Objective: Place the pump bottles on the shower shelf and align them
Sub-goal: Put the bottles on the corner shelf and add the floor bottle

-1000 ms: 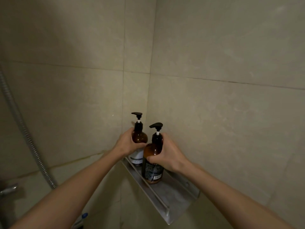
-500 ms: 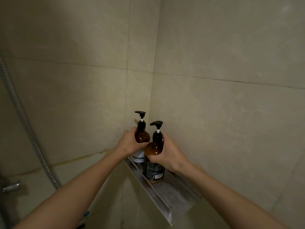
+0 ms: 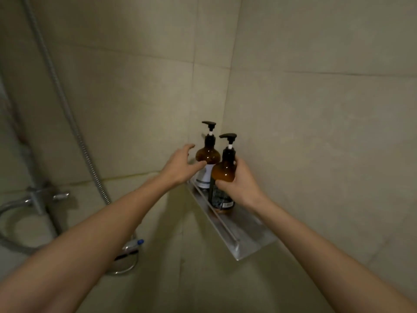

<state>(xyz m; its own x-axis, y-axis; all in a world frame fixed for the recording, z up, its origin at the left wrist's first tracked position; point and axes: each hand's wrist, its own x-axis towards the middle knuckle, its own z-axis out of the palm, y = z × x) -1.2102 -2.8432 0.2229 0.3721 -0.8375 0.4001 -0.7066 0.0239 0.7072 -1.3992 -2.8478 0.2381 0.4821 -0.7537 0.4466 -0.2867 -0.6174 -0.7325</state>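
left hand (image 3: 180, 164) now off rear bottle (image 3: 206, 159)

Two amber pump bottles (image 3: 222, 171) have black pumps; one label (image 3: 204, 178) is white, the other dark (image 3: 217, 196). The shelf (image 3: 246, 236) is silvery-grey, the wall tiles (image 3: 316, 132) beige.

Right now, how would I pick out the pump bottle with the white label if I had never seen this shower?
Find the metal shelf fixed in the corner of the tiled walls. Two amber pump bottles stand at its far end. The white-label bottle is the one deepest in the corner, beside the open left hand; its neighbour, the dark-label bottle, is gripped by the right hand.
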